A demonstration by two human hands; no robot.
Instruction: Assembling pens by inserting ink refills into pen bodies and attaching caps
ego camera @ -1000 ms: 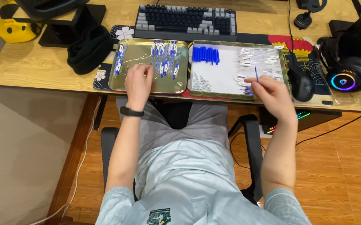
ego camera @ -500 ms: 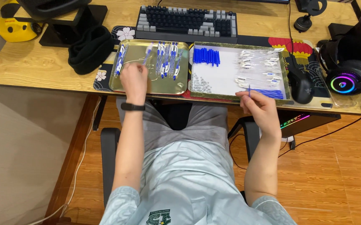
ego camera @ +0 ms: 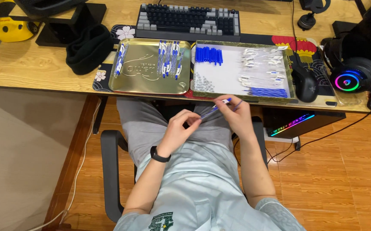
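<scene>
From my feed I'm looking straight down at someone seated at a wooden desk [ego camera: 31,68], both hands pulled in over the lap, just below the desk edge. The left hand [ego camera: 179,128] has its fingers curled narrow around the lower end of a pen [ego camera: 216,108], and the right hand [ego camera: 236,114] pinches the upper end between thumb and fingertips. The pen is blue and white, tilted, running from the left hand up to the right one. A black watch [ego camera: 159,155] sits on the left wrist.

Up on the desk there's a gold tray [ego camera: 144,77] on the left with finished pens in two bunches, one leaning along its left side and a bigger bunch near its right side. Right beside it is a white tray [ego camera: 224,79] with a neat row of blue caps [ego camera: 209,54] top left, a small heap of springs [ego camera: 203,82] bottom left, clear barrels [ego camera: 260,60] spread across the right, and blue refills [ego camera: 267,92] laid flat along the bottom right.

Behind the trays is a dark keyboard [ego camera: 189,20]. A black mouse [ego camera: 305,83] sits just right of the white tray, then a headset [ego camera: 351,77] with a glowing ring. A black beanie [ego camera: 89,51] lies left of the gold tray, and there's a yellow thing [ego camera: 6,26] in the far corner.
</scene>
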